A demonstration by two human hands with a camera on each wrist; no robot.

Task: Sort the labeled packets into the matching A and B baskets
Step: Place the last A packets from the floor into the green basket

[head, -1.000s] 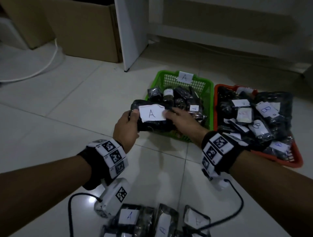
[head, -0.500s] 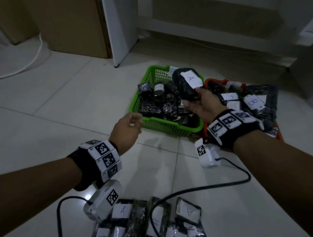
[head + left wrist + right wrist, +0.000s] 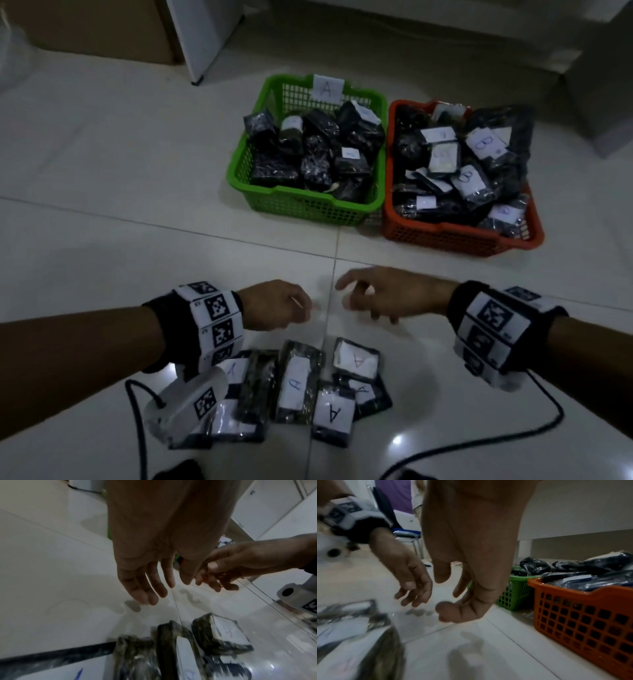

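Several black packets with white A labels lie in a loose pile on the floor near me; the pile also shows in the left wrist view. My left hand hovers just beyond the pile, empty, fingers loosely hanging. My right hand hovers beside it, empty, fingers relaxed and slightly curled. The green basket tagged A holds several packets. To its right the orange basket is heaped with B-labelled packets.
Black cables trail over the white tiled floor by both wrists. A cardboard box and a white panel stand at the back left. A white ledge runs behind the baskets.
The A packet that my right hand held over the green basket now lies in it. Both hands have drawn back toward me and hang empty above the floor pile.
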